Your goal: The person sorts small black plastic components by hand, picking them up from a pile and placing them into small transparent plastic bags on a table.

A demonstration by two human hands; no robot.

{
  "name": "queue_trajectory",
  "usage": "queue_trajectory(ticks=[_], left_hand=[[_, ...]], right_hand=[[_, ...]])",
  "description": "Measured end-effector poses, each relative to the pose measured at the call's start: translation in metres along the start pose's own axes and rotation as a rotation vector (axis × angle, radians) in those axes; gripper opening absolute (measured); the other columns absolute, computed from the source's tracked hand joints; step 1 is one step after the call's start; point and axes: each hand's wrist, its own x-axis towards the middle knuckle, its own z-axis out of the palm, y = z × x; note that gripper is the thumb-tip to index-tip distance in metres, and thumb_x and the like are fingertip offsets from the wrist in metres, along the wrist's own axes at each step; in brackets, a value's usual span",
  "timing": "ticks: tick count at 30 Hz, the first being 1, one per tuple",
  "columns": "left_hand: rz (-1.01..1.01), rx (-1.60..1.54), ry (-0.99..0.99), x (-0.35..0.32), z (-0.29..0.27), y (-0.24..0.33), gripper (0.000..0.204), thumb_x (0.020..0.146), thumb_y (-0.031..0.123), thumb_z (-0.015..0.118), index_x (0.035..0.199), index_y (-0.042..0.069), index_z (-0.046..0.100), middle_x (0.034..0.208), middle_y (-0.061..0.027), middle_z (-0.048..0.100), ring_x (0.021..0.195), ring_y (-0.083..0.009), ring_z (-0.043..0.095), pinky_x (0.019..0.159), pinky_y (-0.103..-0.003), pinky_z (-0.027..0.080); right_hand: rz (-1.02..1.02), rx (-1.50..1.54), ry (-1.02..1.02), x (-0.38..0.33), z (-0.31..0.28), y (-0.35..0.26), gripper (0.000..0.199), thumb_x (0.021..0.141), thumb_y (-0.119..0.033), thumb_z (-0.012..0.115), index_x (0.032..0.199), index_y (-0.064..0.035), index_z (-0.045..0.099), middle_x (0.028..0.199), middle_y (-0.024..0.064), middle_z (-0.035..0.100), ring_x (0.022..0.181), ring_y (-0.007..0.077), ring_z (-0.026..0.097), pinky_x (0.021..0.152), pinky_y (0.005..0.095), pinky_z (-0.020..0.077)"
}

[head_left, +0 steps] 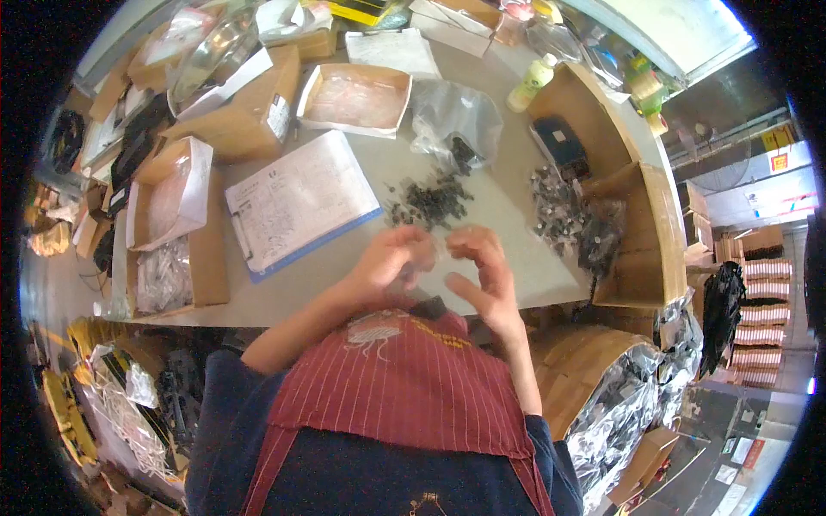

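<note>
Both my hands are raised over the near edge of the table, just this side of a pile of small black parts (437, 199). My left hand (394, 265) has curled fingers smeared by motion; whether it pinches something small cannot be seen. Facing it, my right hand (486, 273) has its thumb and fingers apart, and I see nothing held in it. Beyond the pile lies a clear plastic bag (456, 120) with some black parts at its mouth.
Left of the pile is a blue clipboard (303, 202) with papers. White-rimmed boxes (355, 96) and brown cartons stand behind and left. At right, a cut-open carton (637, 232) borders a heap of small dark and light parts (557, 211). A yellow-green bottle (532, 83) stands nearby.
</note>
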Motion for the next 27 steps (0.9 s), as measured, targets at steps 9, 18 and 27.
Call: queue_trajectory(ticks=[9, 18, 27], left_hand=[[-0.267, -0.156, -0.053, -0.012, 0.007, 0.019, 0.026, 0.099, 0.017, 0.058, 0.119, 0.001, 0.061, 0.097, -0.0079, 0.066, 0.079, -0.0160, 0.063, 0.065, -0.030, 0.053], [-0.026, 0.253, -0.088, -0.006, 0.002, 0.016, 0.023, 0.098, 0.023, 0.062, 0.107, 0.002, 0.063, 0.093, -0.0060, 0.065, 0.081, -0.0172, 0.065, 0.068, -0.032, 0.053], [-0.155, 0.124, -0.052, 0.000, 0.008, 0.005, 0.019, 0.098, 0.023, 0.061, 0.101, 0.005, 0.063, 0.087, -0.0042, 0.065, 0.075, -0.0156, 0.064, 0.062, -0.030, 0.049]], right_hand=[[-0.072, 0.043, 0.262, 0.020, 0.005, 0.021, 0.012, 0.097, -0.005, 0.063, 0.106, 0.0024, 0.065, 0.102, 0.0063, 0.068, 0.088, 0.0138, 0.064, 0.082, 0.0295, 0.0528], [0.059, 0.072, 0.278, 0.016, 0.005, 0.016, 0.023, 0.100, -0.013, 0.061, 0.115, 0.0040, 0.062, 0.093, 0.0093, 0.069, 0.080, 0.0164, 0.066, 0.067, 0.0305, 0.0568], [0.093, 0.224, 0.210, 0.007, 0.005, 0.042, 0.049, 0.093, -0.003, 0.063, 0.139, -0.0010, 0.046, 0.112, 0.0128, 0.063, 0.098, 0.0202, 0.064, 0.089, 0.0356, 0.0520]])
